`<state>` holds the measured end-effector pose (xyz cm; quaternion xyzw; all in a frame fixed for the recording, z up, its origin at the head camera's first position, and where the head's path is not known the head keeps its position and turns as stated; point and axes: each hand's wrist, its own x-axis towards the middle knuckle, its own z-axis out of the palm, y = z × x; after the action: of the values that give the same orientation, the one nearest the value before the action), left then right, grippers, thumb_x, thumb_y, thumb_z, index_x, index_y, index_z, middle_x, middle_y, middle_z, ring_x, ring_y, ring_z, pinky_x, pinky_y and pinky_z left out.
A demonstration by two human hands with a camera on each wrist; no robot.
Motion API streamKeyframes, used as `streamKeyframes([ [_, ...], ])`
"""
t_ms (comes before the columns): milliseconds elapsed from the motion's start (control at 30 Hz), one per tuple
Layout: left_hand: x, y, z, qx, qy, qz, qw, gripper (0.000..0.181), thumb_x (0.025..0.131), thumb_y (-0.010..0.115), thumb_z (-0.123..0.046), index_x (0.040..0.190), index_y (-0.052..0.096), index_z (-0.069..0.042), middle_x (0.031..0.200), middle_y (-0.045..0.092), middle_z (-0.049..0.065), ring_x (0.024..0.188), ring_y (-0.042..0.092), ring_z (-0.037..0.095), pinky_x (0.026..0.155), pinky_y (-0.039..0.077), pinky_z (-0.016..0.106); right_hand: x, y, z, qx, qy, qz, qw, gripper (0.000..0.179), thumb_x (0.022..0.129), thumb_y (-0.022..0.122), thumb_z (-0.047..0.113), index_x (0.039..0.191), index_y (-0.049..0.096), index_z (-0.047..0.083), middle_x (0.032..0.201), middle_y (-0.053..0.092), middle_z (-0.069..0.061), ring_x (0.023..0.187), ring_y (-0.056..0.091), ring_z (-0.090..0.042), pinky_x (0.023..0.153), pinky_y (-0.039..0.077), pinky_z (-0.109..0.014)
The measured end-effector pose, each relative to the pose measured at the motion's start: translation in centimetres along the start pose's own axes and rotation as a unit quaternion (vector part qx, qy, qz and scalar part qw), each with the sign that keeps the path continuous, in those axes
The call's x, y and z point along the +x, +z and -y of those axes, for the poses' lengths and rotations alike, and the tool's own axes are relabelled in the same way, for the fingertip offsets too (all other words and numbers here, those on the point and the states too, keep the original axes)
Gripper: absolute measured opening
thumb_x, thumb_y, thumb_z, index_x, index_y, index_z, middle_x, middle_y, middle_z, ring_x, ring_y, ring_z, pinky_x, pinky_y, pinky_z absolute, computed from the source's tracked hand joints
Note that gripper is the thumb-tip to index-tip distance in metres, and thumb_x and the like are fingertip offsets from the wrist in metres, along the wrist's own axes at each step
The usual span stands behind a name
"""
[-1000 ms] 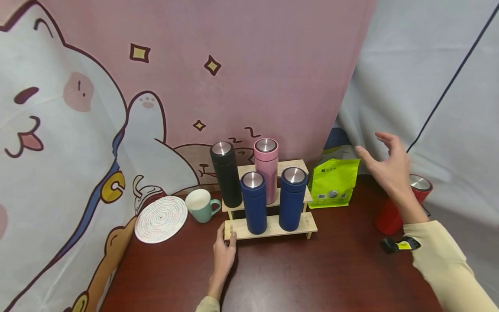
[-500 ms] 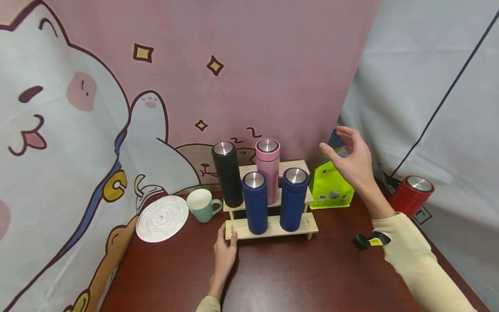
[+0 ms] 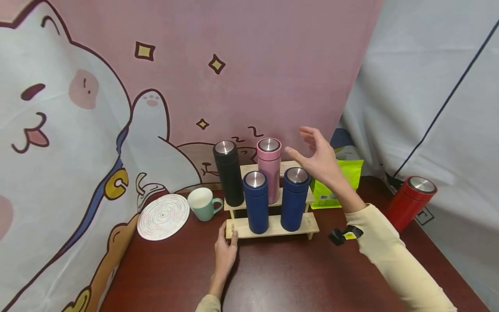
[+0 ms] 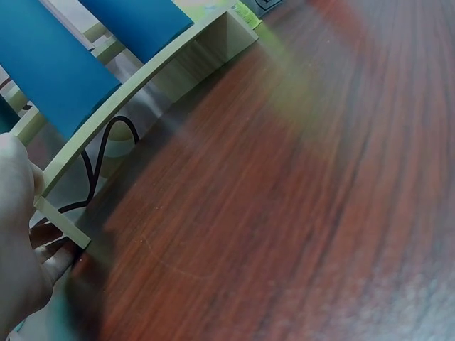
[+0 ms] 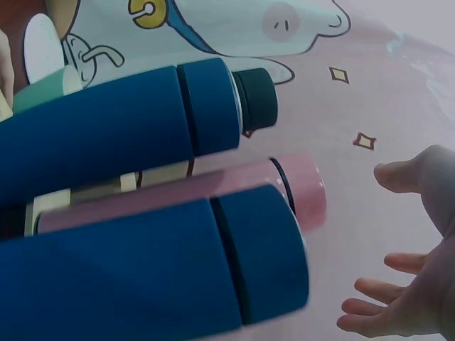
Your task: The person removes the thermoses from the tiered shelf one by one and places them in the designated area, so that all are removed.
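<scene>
A stepped wooden rack carries several insulated flasks. Two blue flasks, the left one and the right one, stand on its lowest step. Behind them are a black flask and a pink flask. My left hand grips the left end of the lowest step, its thumb at the front. In the left wrist view, fingers reach behind the end leg. My right hand is raised above the right blue flask, thumb and fingers spread and holding nothing, just right of the pink flask's lid.
A red flask stands on the table's right side. A lime-green pouch is partly hidden behind my right forearm. Left of the rack are a mint-green mug and a round woven mat. A cartoon-printed cloth hangs behind.
My right hand has moved left, from near the red flask, past the lime-green pouch, to the rack's flasks. My left hand has kept its grip on the rack.
</scene>
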<state>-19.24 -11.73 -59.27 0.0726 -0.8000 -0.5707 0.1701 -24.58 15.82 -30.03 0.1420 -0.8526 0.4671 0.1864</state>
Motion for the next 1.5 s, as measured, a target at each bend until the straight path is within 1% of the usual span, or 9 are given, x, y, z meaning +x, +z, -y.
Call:
streamKeyframes([
  [133, 0.2, 0.1, 0.0, 0.001, 0.003, -0.002, 1.0000, 0.052, 0.099, 0.066, -0.015, 0.147, 0.050, -0.006, 0.139, 0.061, 0.019, 0.126, 0.058, 0.033, 0.094, 0.052, 0.053, 0.6, 1.2, 0.3, -0.001, 0.001, 0.030, 0.9996, 0.076, 0.091, 0.076, 0.031, 0.152, 0.038, 0.008, 0.155, 0.045, -0.021, 0.145, 0.041, -0.037, 0.119, 0.033, -0.053],
  [300, 0.1, 0.1, -0.1, 0.002, 0.002, -0.003, 1.0000, 0.051, 0.098, 0.066, -0.015, 0.147, 0.050, -0.006, 0.140, 0.060, 0.019, 0.128, 0.057, 0.034, 0.095, 0.052, 0.055, 1.0, 2.5, 0.6, -0.019, 0.003, 0.063, 0.9978, 0.080, 0.091, 0.075, 0.034, 0.155, 0.034, 0.008, 0.157, 0.042, -0.022, 0.142, 0.043, -0.042, 0.113, 0.038, -0.059],
  [400, 0.0, 0.1, -0.2, -0.001, 0.002, -0.003, 1.0000, 0.051, 0.099, 0.066, -0.015, 0.147, 0.050, -0.006, 0.141, 0.060, 0.019, 0.129, 0.057, 0.035, 0.096, 0.052, 0.056, 1.2, 3.3, 0.6, -0.024, 0.000, 0.078, 0.9967, 0.084, 0.090, 0.076, 0.033, 0.156, 0.031, 0.006, 0.156, 0.042, -0.024, 0.139, 0.047, -0.045, 0.108, 0.042, -0.061],
  [567, -0.1, 0.0, -0.2, -0.001, 0.002, -0.004, 1.0000, 0.051, 0.099, 0.066, -0.016, 0.147, 0.050, -0.007, 0.142, 0.059, 0.019, 0.130, 0.055, 0.036, 0.096, 0.051, 0.057, 1.5, 4.5, 0.2, -0.017, -0.013, 0.093, 0.9954, 0.086, 0.088, 0.079, 0.027, 0.153, 0.030, -0.001, 0.146, 0.051, -0.025, 0.121, 0.060, -0.041, 0.097, 0.052, -0.053],
  [700, -0.1, 0.1, -0.1, 0.002, 0.000, -0.003, 1.0000, 0.051, 0.099, 0.065, -0.016, 0.147, 0.050, -0.006, 0.141, 0.059, 0.020, 0.130, 0.056, 0.035, 0.096, 0.051, 0.057, 1.8, 5.0, -0.1, -0.019, -0.010, 0.100, 0.9948, 0.083, 0.087, 0.080, 0.025, 0.150, 0.033, 0.000, 0.137, 0.057, -0.022, 0.110, 0.064, -0.035, 0.091, 0.054, -0.048],
  [933, 0.0, 0.1, 0.0, -0.004, 0.001, -0.007, 1.0000, 0.052, 0.098, 0.066, -0.012, 0.146, 0.050, -0.005, 0.138, 0.062, 0.020, 0.126, 0.058, 0.033, 0.095, 0.052, 0.055, 2.3, 5.2, -0.1, -0.047, -0.007, 0.118, 0.9918, 0.087, 0.085, 0.082, 0.029, 0.151, 0.032, 0.001, 0.137, 0.057, -0.023, 0.114, 0.063, -0.038, 0.095, 0.054, -0.052],
  [1067, 0.1, 0.1, 0.0, 0.003, 0.006, -0.007, 1.0000, 0.052, 0.098, 0.066, -0.014, 0.147, 0.050, -0.005, 0.139, 0.061, 0.020, 0.127, 0.058, 0.034, 0.095, 0.052, 0.055, 2.5, 5.2, -0.1, -0.046, -0.013, 0.123, 0.9913, 0.084, 0.086, 0.081, 0.026, 0.150, 0.033, 0.002, 0.136, 0.057, -0.023, 0.114, 0.063, -0.037, 0.094, 0.055, -0.052],
  [1267, 0.2, 0.2, 0.0, 0.006, 0.009, -0.008, 0.9999, 0.051, 0.098, 0.067, -0.015, 0.146, 0.051, -0.006, 0.139, 0.061, 0.019, 0.126, 0.058, 0.034, 0.093, 0.054, 0.053, 2.7, 4.7, -0.8, -0.039, -0.021, 0.118, 0.9920, 0.077, 0.087, 0.081, 0.020, 0.146, 0.036, 0.001, 0.134, 0.059, -0.023, 0.111, 0.063, -0.037, 0.092, 0.056, -0.051],
  [1500, 0.2, 0.1, 0.2, 0.001, 0.006, -0.010, 0.9999, 0.051, 0.098, 0.067, -0.014, 0.145, 0.051, -0.006, 0.138, 0.062, 0.019, 0.125, 0.059, 0.033, 0.091, 0.054, 0.052, 2.8, 3.7, -1.4, -0.051, -0.031, 0.104, 0.9928, 0.076, 0.086, 0.082, 0.023, 0.145, 0.039, 0.001, 0.131, 0.060, -0.023, 0.104, 0.065, -0.037, 0.085, 0.056, -0.049],
])
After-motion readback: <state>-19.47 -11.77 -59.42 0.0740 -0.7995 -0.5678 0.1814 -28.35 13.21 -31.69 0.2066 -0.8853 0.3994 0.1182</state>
